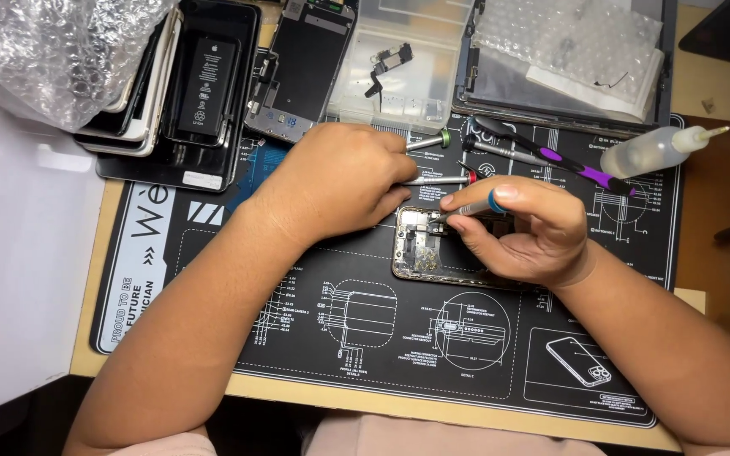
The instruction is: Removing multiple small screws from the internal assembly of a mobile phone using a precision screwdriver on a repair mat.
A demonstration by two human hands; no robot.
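With the right hand (527,232) pinching a blue-capped slim metal screwdriver (471,207) over the opened gold-edged phone chassis (420,245) at the mat's centre, and the left hand (340,181) closed beside it at nine o'clock, a slip could gouge the board.

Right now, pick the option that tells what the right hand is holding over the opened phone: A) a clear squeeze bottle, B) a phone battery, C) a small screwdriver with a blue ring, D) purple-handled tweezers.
C: the right hand pinches a small screwdriver with a blue ring, its tip down on the opened phone, while the clear squeeze bottle lies apart on the black work mat.
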